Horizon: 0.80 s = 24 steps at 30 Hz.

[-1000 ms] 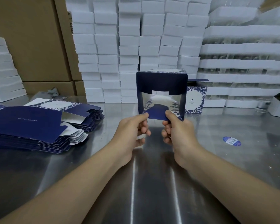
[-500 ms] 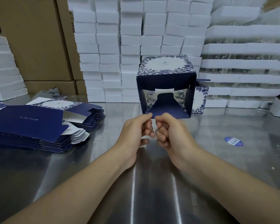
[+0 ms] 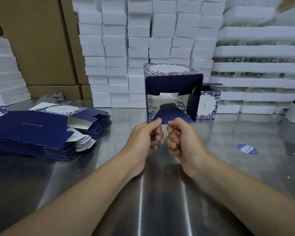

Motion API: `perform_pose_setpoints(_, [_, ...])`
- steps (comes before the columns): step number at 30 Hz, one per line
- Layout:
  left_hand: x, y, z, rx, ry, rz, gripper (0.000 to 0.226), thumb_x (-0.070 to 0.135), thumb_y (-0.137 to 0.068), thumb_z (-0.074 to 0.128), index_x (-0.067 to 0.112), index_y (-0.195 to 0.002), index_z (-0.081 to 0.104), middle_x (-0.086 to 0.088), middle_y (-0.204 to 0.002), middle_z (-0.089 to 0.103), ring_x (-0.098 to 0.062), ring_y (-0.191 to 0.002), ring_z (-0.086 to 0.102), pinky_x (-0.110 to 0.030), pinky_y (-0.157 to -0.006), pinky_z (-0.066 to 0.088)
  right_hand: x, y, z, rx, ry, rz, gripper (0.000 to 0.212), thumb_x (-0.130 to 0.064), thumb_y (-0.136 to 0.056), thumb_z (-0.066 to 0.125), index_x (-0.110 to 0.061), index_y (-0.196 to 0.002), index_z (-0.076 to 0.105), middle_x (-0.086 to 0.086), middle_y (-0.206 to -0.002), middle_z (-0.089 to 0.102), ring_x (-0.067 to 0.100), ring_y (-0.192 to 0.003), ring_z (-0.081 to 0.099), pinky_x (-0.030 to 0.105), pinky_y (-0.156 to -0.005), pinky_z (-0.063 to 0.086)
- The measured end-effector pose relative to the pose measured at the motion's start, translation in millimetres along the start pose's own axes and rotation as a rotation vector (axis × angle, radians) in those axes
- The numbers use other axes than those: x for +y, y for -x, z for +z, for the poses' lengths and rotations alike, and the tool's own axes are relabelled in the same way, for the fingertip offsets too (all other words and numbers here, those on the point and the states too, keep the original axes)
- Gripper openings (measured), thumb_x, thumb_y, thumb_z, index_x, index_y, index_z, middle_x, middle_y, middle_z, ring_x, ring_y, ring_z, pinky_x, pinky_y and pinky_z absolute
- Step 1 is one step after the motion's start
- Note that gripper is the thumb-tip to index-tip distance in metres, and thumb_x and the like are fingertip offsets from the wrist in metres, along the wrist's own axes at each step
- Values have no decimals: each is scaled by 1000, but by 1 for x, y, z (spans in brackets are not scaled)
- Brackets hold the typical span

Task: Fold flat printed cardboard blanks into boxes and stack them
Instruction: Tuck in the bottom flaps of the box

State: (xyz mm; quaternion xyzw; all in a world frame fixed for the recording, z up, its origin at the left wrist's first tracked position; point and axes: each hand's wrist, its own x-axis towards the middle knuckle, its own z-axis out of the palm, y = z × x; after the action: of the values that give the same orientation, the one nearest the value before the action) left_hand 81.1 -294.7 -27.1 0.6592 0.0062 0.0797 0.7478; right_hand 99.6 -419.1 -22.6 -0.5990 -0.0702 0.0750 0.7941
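A half-formed navy box (image 3: 172,82) with a blue floral white top panel is held up over the steel table (image 3: 245,176), its open end facing me and its silver inside showing. My left hand (image 3: 143,138) pinches the near edge of the box's bottom flap between thumb and forefinger. My right hand (image 3: 182,137) sits right beside it with curled fingers, thumb at the same flap edge. A pile of flat navy printed blanks (image 3: 34,132) lies at the left of the table. One finished floral box (image 3: 208,106) stands behind the held box.
Stacks of white foam blocks (image 3: 140,41) wall the back of the table, with foam trays (image 3: 262,53) at right. Brown cartons (image 3: 36,40) stand at the back left. A blue oval sticker (image 3: 247,149) lies on the steel at right.
The box has tipped so its floral top panel shows and its right side flap has swung open. Both hands have come closer together on the bottom flap's near edge.
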Motion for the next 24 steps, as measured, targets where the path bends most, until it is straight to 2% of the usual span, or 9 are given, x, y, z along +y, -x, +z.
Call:
perform_pose_setpoints(8, [-2, 1, 0, 3, -16, -8, 39, 40, -97, 70, 22, -65, 56, 1, -66, 51, -15, -62, 53, -31, -63, 37, -1, 2, 3, 29, 6, -51, 33, -18, -94, 53, -17, -62, 45, -4, -48, 30, 13, -42, 27, 23, -41, 22])
perform_pose_setpoints(12, [-2, 3, 3, -32, -26, -31, 37, 40, -98, 68, 23, -66, 65, 1, -66, 53, -13, -61, 53, -30, -63, 38, -2, 3, 4, -27, 1, -34, 33, -18, -93, 52, -15, -60, 50, 2, -49, 47, 12, -41, 33, 20, -38, 27])
perform_pose_setpoints(16, [-2, 3, 6, -25, 9, -42, 46, 34, -101, 63, 23, -56, 61, 1, -64, 55, -13, -58, 56, -30, -65, 40, -1, 3, 2, -40, 88, -10, 35, -23, -90, 55, -20, -55, 58, 3, -60, 56, 10, -42, 35, 20, -40, 26])
perform_pose_setpoints(18, [-2, 2, 6, -26, 6, -42, 45, 33, -102, 61, 23, -58, 60, 1, -65, 55, -13, -60, 55, -30, -66, 40, 0, 3, 2, 0, 88, -13, 38, -25, -91, 55, -21, -53, 56, 3, -58, 53, 10, -41, 33, 20, -39, 26])
perform_pose_setpoints(21, [-3, 2, 6, -27, -4, -39, 43, 32, -102, 60, 23, -60, 59, 1, -64, 54, -13, -62, 53, -30, -65, 39, 1, 1, 1, 81, 52, -33, 40, -23, -95, 53, -21, -55, 48, -3, -48, 39, 12, -40, 31, 21, -39, 25])
perform_pose_setpoints(24, [-3, 2, 6, -16, -6, -35, 43, 34, -100, 62, 24, -58, 57, 2, -64, 53, -14, -61, 52, -32, -64, 37, 3, 0, 3, 70, 44, -56, 41, -20, -98, 49, -20, -57, 45, -4, -45, 34, 11, -39, 31, 20, -39, 27])
